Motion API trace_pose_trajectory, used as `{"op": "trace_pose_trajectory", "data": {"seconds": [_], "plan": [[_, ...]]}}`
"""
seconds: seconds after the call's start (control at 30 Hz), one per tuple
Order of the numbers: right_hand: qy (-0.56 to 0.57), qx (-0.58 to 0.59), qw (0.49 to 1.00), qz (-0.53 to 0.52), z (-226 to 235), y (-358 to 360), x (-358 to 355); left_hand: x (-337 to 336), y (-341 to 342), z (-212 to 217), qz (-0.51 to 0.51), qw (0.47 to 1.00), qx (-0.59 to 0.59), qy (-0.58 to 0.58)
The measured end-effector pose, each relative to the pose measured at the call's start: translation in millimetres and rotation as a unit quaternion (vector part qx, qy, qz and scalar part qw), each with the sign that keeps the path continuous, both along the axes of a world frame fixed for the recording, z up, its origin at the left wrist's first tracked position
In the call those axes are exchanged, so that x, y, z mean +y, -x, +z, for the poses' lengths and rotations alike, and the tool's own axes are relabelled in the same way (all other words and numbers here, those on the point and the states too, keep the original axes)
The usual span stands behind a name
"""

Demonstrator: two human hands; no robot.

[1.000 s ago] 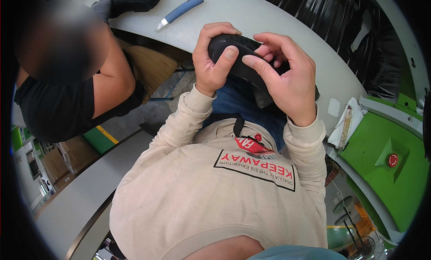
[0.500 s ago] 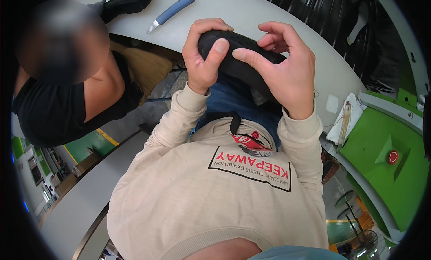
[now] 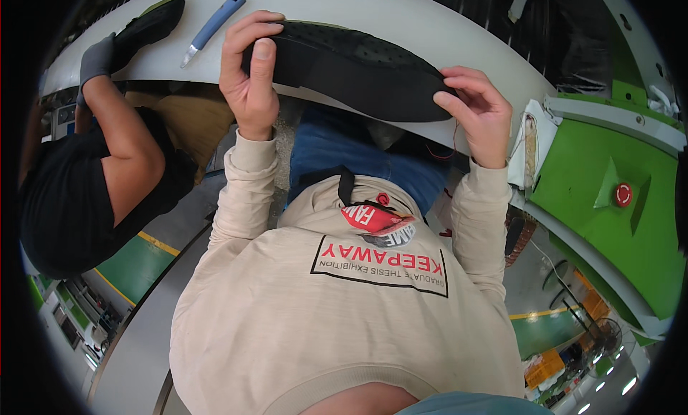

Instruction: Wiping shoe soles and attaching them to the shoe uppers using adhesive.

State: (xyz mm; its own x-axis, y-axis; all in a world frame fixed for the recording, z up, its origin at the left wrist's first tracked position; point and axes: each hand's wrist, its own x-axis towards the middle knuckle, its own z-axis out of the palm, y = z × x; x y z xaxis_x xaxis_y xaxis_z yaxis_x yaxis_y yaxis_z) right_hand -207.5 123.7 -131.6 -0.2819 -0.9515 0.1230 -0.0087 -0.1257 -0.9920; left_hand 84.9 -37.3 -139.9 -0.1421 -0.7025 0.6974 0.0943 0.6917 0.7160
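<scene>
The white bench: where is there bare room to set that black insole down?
The bench is bare above the insole, between the blue knife and the right hand. It is crowded at the far left, where a co-worker's gloved hand holds a dark piece.

A long pale grey bench curved across the top of the view. To the right stood a green machine housing with a round red button. Below, the floor was green and grey, marked with yellow lines. Small bright lights glowed at the lower right, near orange bins.
</scene>
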Motion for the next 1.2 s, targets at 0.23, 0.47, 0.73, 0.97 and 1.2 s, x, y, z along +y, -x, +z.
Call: {"op": "trace_pose_trajectory", "data": {"seconds": [0.23,0.47,0.73,0.97,1.2], "plan": [[0.019,0.002,1.000,-0.008,-5,-1,-10,4,0,-1,0.019,0.998,-0.054,0.018],[-0.087,-0.037,0.995,0.021,11,5,-22,7,-1,-1,0.016,0.999,-0.050,0.010],[0.027,0.025,0.998,0.044,12,-15,-38,4,-1,9,0.012,0.997,-0.079,0.008],[-0.043,0.025,0.994,0.095,22,-4,-46,0,-1,13,0.014,0.998,-0.059,-0.002],[0.043,0.223,0.971,0.079,40,-36,-58,-9,7,18,0.017,0.987,-0.160,-0.001]]}}
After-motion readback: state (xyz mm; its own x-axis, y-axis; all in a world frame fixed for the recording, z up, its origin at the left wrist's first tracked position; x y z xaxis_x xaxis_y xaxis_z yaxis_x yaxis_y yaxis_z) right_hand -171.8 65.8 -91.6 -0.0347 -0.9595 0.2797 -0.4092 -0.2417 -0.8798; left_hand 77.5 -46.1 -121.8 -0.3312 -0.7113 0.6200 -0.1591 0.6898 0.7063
